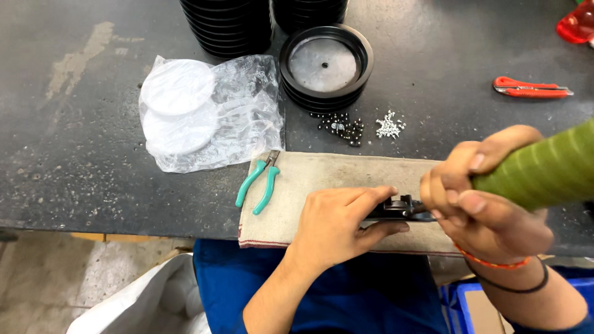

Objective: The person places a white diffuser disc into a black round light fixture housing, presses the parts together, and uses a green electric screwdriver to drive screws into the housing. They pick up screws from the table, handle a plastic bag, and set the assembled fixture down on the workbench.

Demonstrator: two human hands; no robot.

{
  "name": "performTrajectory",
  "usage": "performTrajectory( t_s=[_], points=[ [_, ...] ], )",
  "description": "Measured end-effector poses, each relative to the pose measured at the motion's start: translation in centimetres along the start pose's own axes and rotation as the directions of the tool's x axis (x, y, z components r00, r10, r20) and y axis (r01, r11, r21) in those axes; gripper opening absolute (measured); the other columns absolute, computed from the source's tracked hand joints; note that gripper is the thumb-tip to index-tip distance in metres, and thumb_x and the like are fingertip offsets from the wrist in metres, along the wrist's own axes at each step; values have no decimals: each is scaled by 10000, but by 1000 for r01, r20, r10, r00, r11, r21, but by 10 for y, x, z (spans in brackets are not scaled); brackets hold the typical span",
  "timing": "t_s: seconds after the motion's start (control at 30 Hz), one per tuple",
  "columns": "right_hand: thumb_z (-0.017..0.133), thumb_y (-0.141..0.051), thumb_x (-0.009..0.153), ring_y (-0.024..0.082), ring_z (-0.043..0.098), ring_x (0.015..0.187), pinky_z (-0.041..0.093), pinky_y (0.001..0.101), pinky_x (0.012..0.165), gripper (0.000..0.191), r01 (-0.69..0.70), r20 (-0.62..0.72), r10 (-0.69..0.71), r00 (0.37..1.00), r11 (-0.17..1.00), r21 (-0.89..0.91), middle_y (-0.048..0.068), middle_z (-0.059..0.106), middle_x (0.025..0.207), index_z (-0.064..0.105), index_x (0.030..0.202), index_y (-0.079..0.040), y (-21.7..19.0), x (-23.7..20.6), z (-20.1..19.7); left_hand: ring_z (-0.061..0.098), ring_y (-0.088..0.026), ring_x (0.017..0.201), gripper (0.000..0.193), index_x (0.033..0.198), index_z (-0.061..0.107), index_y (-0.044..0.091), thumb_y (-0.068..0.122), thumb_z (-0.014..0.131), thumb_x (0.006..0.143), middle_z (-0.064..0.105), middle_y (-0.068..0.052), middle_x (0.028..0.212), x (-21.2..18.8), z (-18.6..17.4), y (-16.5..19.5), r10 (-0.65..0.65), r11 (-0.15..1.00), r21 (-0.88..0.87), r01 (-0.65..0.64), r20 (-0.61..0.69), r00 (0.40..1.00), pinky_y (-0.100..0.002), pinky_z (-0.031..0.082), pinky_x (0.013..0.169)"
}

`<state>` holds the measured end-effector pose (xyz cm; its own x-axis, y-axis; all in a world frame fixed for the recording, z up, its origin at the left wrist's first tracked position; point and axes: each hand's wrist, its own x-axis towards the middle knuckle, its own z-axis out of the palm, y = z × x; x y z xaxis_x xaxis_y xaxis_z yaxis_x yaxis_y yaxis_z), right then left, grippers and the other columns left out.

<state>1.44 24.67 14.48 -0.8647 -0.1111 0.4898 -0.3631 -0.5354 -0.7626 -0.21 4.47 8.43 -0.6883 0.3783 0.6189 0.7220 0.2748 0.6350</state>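
My left hand lies on a beige cloth and pinches a small black part between thumb and fingers. My right hand grips a thick green tool handle whose tip meets the black part. Most of the part is hidden by both hands.
Teal-handled pliers lie at the cloth's left edge. A clear bag of white discs, stacked black round rings, small black balls, a pile of little silver screws and a red utility knife sit on the dark table. A white sack stands below.
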Motion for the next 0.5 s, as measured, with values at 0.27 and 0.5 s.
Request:
performTrajectory(
  t_s=[0.27,0.5],
  points=[
    [602,10,937,122,442,541,446,310,561,262,13,31,-11,999,999,-42,116,521,770,462,1155,-31,9,2,5,724,-271,722,490,1152,723,96,386,880,790,734,-80,837,-1,-2,4,-54,994,95,54,2,999,-376,557,643],
    [719,-141,893,267,639,800,538,436,784,505,22,14,-23,1000,999,44,221,647,1033,499,1312,37,-1,14,-14,722,-255,746,523,1168,709,85,380,886,774,739,-64,873,-15,1,0,-1,995,104,4,-34,999,-360,549,672]
  ],
)
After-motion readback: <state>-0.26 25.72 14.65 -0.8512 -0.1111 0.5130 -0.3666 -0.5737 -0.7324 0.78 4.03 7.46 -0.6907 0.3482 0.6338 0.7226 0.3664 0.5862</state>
